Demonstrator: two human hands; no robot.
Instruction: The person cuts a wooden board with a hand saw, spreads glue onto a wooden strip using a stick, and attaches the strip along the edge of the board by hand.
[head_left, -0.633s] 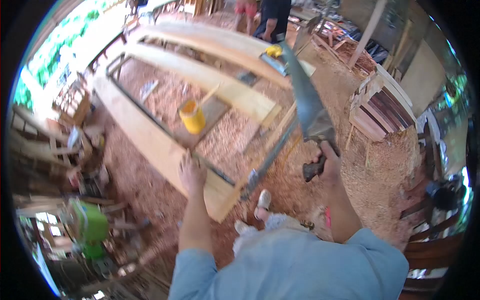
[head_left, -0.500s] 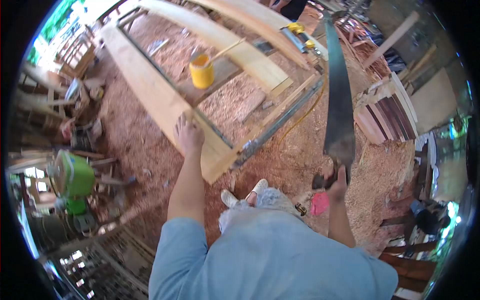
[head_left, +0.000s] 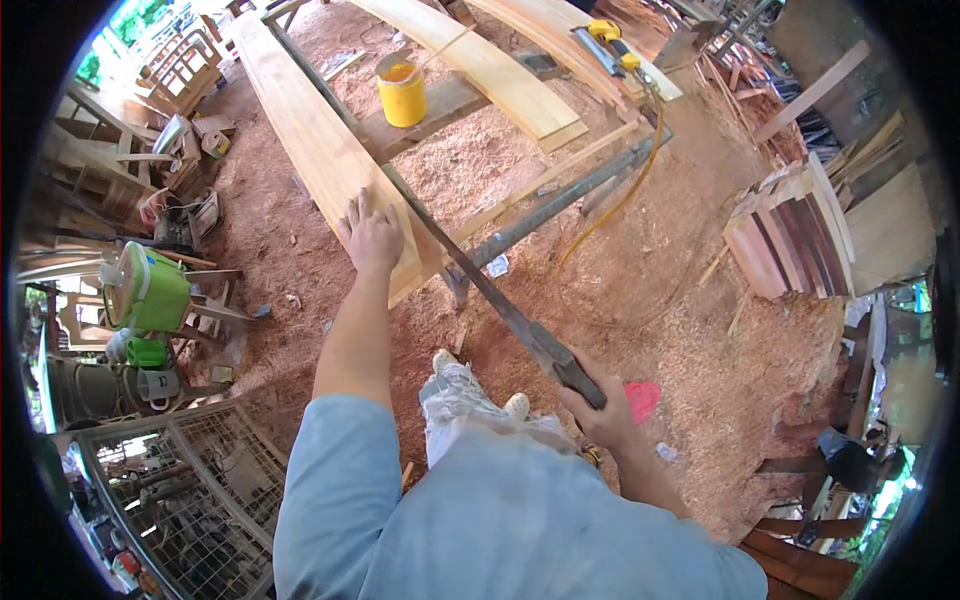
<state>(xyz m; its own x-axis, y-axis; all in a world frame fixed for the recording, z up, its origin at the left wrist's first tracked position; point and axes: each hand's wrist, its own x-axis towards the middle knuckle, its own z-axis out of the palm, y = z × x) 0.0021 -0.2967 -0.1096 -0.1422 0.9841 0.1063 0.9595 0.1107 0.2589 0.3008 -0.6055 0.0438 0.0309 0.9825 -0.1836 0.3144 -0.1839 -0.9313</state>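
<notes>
The left hand [head_left: 372,237] lies palm down near the close end of a long pale plank [head_left: 310,125], its fingers loosely spread and pointing toward the far end; the right hand [head_left: 603,402] is closed around the handle of a large handsaw [head_left: 500,302], off to the right. The saw's blade slants far and left and is seen nearly edge-on, its tip end beside the plank's right edge; whether the teeth touch the wood I cannot tell. The plank runs from the near middle of the scene to the far left, with a metal pipe [head_left: 580,203] crossing to the right of its near end and a yellow tub [head_left: 402,103] farther off on a brown board [head_left: 445,115].

The plank looks stiff and fairly heavy for its length, probably smooth-faced, best steadied by a flat palm well away from the blade. The saw is likely light, springy toward the tip and sharp along one edge, so the handle is the place to hold. The left arm reaches almost straight forward; the right arm is held low beside the body, its forearm angled inward
</notes>
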